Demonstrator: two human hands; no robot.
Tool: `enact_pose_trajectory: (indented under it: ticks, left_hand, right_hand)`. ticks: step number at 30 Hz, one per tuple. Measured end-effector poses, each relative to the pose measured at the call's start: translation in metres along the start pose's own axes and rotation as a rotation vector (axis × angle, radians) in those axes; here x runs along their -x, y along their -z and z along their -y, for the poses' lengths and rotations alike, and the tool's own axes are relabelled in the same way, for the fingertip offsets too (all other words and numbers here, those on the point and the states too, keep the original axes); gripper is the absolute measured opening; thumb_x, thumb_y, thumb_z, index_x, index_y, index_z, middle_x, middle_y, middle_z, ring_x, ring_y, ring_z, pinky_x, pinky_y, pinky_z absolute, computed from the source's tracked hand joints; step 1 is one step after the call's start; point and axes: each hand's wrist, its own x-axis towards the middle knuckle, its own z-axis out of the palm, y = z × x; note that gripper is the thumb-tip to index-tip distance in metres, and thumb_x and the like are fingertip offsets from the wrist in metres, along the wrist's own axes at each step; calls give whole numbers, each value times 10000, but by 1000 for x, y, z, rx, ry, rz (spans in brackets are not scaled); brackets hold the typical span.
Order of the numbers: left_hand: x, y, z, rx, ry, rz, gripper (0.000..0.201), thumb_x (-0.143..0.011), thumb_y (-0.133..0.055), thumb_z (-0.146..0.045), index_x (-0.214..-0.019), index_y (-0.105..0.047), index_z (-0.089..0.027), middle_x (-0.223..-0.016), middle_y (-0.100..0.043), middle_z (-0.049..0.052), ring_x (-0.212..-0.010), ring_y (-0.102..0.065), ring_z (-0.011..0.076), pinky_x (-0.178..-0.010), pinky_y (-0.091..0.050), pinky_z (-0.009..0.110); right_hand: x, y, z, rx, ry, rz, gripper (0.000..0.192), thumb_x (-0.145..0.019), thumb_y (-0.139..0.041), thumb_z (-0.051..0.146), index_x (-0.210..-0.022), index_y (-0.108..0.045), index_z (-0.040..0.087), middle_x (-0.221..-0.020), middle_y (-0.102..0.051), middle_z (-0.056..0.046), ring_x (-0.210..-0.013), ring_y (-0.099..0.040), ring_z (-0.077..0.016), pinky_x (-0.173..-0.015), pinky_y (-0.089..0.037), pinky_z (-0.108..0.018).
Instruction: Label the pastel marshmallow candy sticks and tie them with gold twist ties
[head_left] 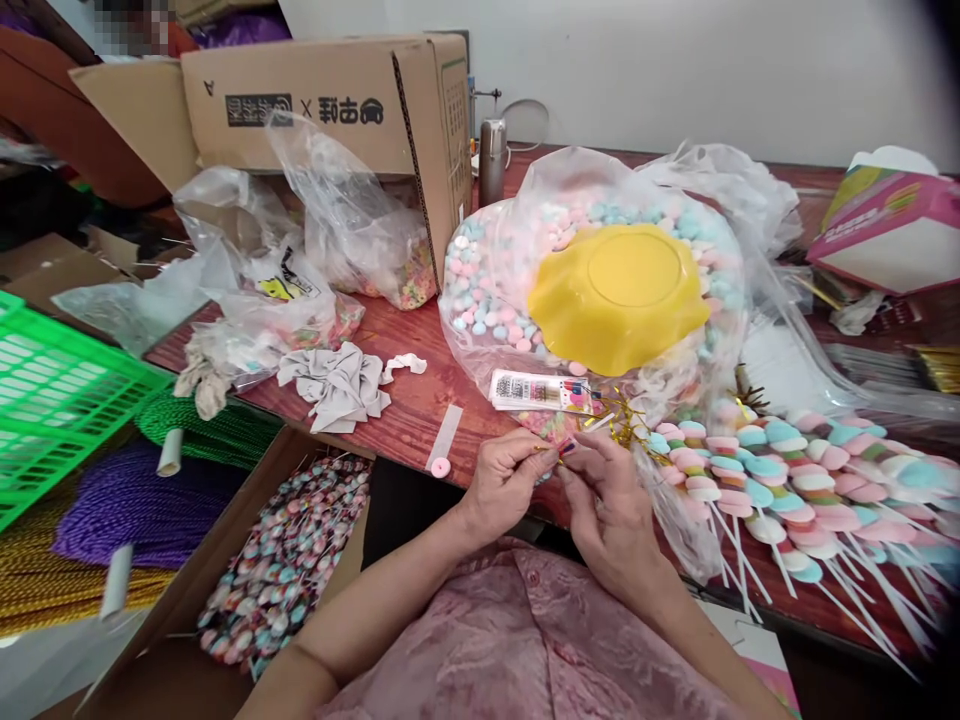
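Low over the table's front edge, my left hand [506, 482] and my right hand [606, 490] meet, fingertips pinched close together. Between them shows a small printed label [567, 447] in dark blue and red, with a thin gold strand by my left fingers. A bit of pale blue peeks out underneath; my fingers hide most of it. Just beyond lie a stack of printed labels [536, 391] and some gold tinsel ties [624, 425]. To the right, marshmallow skewers [795, 480] on white sticks are piled up.
A yellow bowl [619, 295] sits upside down on a clear bag of marshmallows [487, 290]. Behind stands a cardboard box [315, 105]. Grey cloth [337, 385] and a pink marshmallow [440, 467] lie left. Lower left are a box of wrapped skewers [277, 560] and a green basket [67, 390].
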Motion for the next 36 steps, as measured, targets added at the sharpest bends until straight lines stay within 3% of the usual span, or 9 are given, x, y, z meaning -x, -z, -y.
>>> enact_pose_trajectory:
  ticks: [4, 13, 19, 21, 23, 26, 28, 31, 36]
  left_hand:
    - [-1, -1, -3, -55, -32, -13, 305, -916, -587, -355, -716, -711, -160, -694, -596, 27, -670, -527, 130, -655, -412, 246]
    - [-10, -5, -24, -95, -128, 144, 301, -916, -560, -310, -689, -703, -174, -702, -633, 43, -679, -559, 142, -707, -446, 265]
    - [-15, 5, -30, 32, 125, 379, 367, -812, -674, -447, -597, -685, -150, -628, -606, 32, -579, -527, 109, -575, -424, 232]
    - [-16, 9, -29, 116, 323, 495, 386, -722, -750, -498, -578, -680, -147, -568, -580, 11, -497, -495, 87, -478, -385, 206]
    - [-16, 12, -28, 222, 531, 601, 385, -633, -815, -519, -589, -700, -154, -526, -588, 4, -426, -488, 83, -412, -381, 198]
    - [-15, 17, -29, 347, 766, 763, 375, -539, -879, -503, -586, -724, -165, -506, -628, 28, -365, -504, 108, -352, -411, 228]
    - [-13, 19, -31, 374, 857, 894, 371, -503, -900, -495, -565, -723, -175, -510, -648, 45, -357, -527, 139, -327, -427, 257]
    - [-12, 17, -31, 415, 902, 1036, 413, -433, -917, -530, -557, -725, -186, -542, -677, 65, -389, -574, 193, -307, -441, 305]
    - [-15, 11, -27, 424, 872, 1131, 524, -306, -896, -614, -555, -735, -182, -544, -682, 73, -420, -581, 191, -321, -452, 308]
  right_hand:
    - [3, 13, 6, -296, -274, -5, 150, -914, -594, 319, -1024, -528, 241, -790, -625, 6, -647, -610, -132, -559, -498, -241]
    - [-10, 26, -5, -662, -621, 291, 332, -773, -708, 507, -741, -601, 193, -589, -553, 21, -494, -448, -100, -470, -389, -239]
    - [-30, 45, -14, -642, -687, 599, 370, -684, -744, 491, -601, -566, 177, -512, -484, 29, -424, -360, -82, -390, -279, -225]
    - [-34, 54, -8, -427, -492, 688, 291, -764, -678, 413, -611, -589, 183, -536, -520, 20, -464, -433, -105, -419, -322, -230]
    - [-36, 62, 0, -112, -94, 721, 219, -861, -547, 284, -681, -631, 192, -612, -584, -2, -550, -514, -129, -494, -386, -249]
    - [-31, 67, 10, 177, 537, 630, 260, -904, -421, 136, -880, -674, 192, -719, -651, -43, -638, -567, -159, -598, -447, -301]
    - [-27, 68, 13, 201, 811, 583, 288, -926, -401, 114, -1029, -663, 171, -795, -691, -73, -691, -600, -185, -661, -482, -344]
    - [-26, 66, 14, 125, 975, 631, 346, -961, -365, 121, -1199, -614, 153, -931, -727, -105, -831, -653, -216, -755, -512, -385]
    - [-37, 62, 15, 75, 945, 676, 291, -955, -462, 121, -1190, -619, 191, -961, -742, -64, -803, -662, -176, -694, -526, -334]
